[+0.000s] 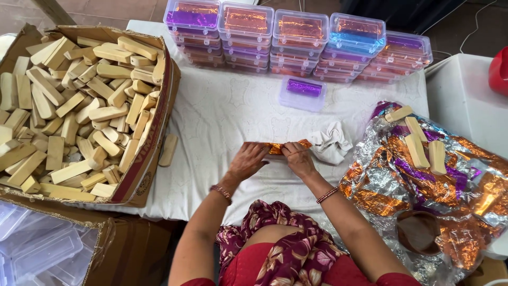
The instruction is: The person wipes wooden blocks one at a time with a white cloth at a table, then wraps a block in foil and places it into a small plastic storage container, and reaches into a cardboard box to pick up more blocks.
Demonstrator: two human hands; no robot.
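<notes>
Both hands were pressed down on an orange foil-wrapped bar (280,147) at the middle of the white table (222,111). The left hand (247,160) lay fairly flat with fingers curled over the bar's near end; the right hand (299,159) pinched the foil at the other end, though how tightly it closed was hard to tell. A crumpled white cloth (330,142) sat just at three o'clock of the bar.

Much appeared done: at twelve o'clock stood stacks of clear lidded boxes (299,39) holding purple, orange and blue foil-wrapped bars, with one single purple-filled box (302,92) in front. Much remained: the cardboard carton (161,122) at nine o'clock was heaped with bare wooden-coloured bars (74,111), and three more bars (420,145) lay on loose foil sheets (423,196) at three o'clock. Empty clear boxes (37,249) waited at seven o'clock.
</notes>
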